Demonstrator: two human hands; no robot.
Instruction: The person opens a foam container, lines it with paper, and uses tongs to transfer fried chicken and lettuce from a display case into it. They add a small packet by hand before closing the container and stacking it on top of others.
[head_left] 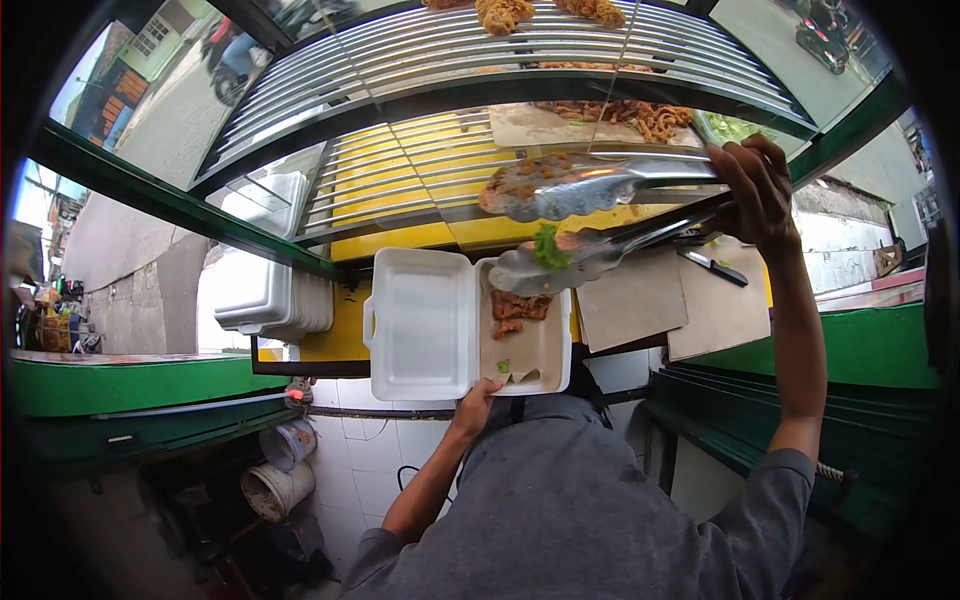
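My right hand [750, 192] is wrapped round a pair of metal tongs [665, 170], raised over the right part of an open foam box [420, 325]. The two jaws are spread apart, smeared with orange crumbs, and a scrap of green lettuce [548, 247] is on the lower one. My left hand [477, 402] grips the box at its front edge, thumb over the rim. Brown paper [540, 350] lines the right half, with pieces of fried chicken [520, 307] and a small green bit on it. The left half is bare white foam.
Stacked foam boxes [270, 295] stand at the left. To the right, a knife [715, 268] lies by sheets of brown paper [630, 300]. Ahead, a slatted rack [420, 70] carries fried chicken [503, 14] behind glass. Buckets [277, 490] sit low at left.
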